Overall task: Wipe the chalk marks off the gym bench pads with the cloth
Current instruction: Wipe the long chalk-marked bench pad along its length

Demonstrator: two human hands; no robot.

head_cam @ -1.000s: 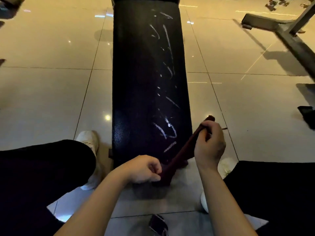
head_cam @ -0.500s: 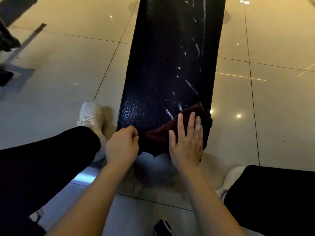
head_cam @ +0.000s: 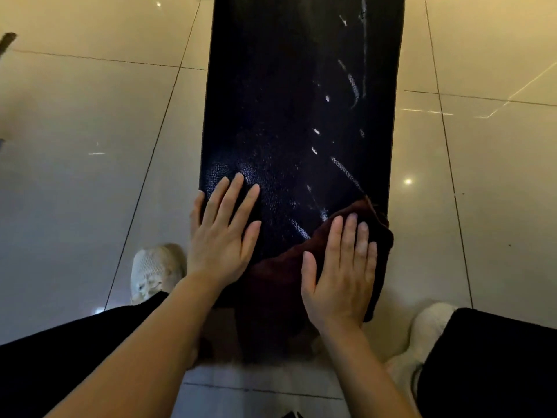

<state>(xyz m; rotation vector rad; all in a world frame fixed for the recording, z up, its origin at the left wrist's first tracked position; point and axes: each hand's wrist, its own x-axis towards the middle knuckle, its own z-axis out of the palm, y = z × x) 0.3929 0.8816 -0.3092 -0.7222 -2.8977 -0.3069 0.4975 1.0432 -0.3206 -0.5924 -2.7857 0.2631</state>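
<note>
- Underneath everything, a glossy tiled floor (head_cam: 75,122) spreads to both sides.
- A black bench pad (head_cam: 289,101) runs up the middle, white chalk marks (head_cam: 346,173) streaking its right half.
- A dark red cloth (head_cam: 301,267) lies on the pad's near right corner.
- The right hand (head_cam: 340,276) presses flat on the cloth, fingers straight.
- The left hand (head_cam: 223,233) rests flat on the pad's left edge, fingers spread.
- White shoes (head_cam: 153,270) flank the bench.

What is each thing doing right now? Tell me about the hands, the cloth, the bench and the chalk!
Left hand: flat, fingers straight, resting on the bare pad.
Right hand: flat, pressing on the cloth.
Cloth: dark red, spread over the pad's near right corner, partly hanging off.
Bench pad: black, still marked.
Chalk marks: white streaks, not yet wiped, ahead of the cloth.
</note>
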